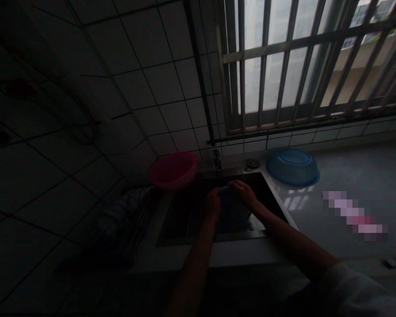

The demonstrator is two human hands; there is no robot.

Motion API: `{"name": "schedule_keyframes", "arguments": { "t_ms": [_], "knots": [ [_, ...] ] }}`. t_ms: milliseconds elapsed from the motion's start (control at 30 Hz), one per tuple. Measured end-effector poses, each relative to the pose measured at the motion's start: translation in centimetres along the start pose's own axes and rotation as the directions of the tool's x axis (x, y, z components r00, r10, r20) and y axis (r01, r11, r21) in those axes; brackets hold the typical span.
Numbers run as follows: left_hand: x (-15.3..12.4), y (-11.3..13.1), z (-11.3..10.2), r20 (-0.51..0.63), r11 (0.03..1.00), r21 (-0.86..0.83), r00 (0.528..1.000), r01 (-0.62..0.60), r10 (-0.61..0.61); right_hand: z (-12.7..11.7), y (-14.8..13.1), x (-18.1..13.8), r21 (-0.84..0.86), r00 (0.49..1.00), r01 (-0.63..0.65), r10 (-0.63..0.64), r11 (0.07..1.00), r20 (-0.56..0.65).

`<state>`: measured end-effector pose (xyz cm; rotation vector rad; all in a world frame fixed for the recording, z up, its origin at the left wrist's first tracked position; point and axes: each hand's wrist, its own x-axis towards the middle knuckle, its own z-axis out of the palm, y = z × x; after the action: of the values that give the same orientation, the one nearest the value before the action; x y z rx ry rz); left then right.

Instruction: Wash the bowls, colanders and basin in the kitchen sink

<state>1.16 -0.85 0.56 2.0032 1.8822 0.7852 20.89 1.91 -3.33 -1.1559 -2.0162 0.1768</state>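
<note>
two hands on a blue bowl in the sink

at the far left, a dark tiled wall runs down beside the counter. a striped cloth lies in a heap at the counter's left end, with a row of thin bars just beside it, too dim to make out. next comes a pink basin, open side up, at the back left corner of the sink.

the left hand is at the left edge of the blue bowl, its fingers closed on the rim there; it is too dark to tell one finger from another. behind, a faucet stands at the back edge of the sink. the bowl is inside the sink, between the two hands and mostly below the fingers, its upper rim level with them. the right hand reaches over that rim from the right, fingers bent across the far edge and pinching it.

further right, a round drain cover sits behind the sink, and a blue basin lies upside down on the counter, under a barred window. past it is a pixelated pink and white thing. a pale sleeve covers the right upper arm.
</note>
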Motion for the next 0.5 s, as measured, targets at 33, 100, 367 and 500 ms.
{"name": "schedule_keyframes", "arguments": {
  "t_ms": [33, 100, 367, 500],
  "knots": [
    [-0.1, 0.2, 0.1, 0.024, 1.0, -0.011, 1.0, -0.011, 0.011, 0.3, -0.5, 0.0, 0.027, 0.999, 0.04, -0.04, 0.999, 0.017],
    [-0.1, 0.2, 0.0, 0.044, 0.999, -0.039, 0.999, -0.004, 0.005, 0.7, -1.2, 0.2, 0.102, 0.996, 0.073, -0.077, 0.992, 0.034],
    [0.5, -2.2, -1.2, -0.166, 0.959, -0.075, 0.944, 0.275, -0.284, -2.2, 4.7, -0.1, 0.393, 0.768, -0.4, 0.537, 0.828, -0.349],
    [0.5, -2.0, -0.5, -0.073, 0.971, -0.014, 0.968, 0.238, -0.239, -2.0, 5.0, 0.2, 0.475, 0.717, -0.395, 0.587, 0.786, -0.375]
  ]
}}
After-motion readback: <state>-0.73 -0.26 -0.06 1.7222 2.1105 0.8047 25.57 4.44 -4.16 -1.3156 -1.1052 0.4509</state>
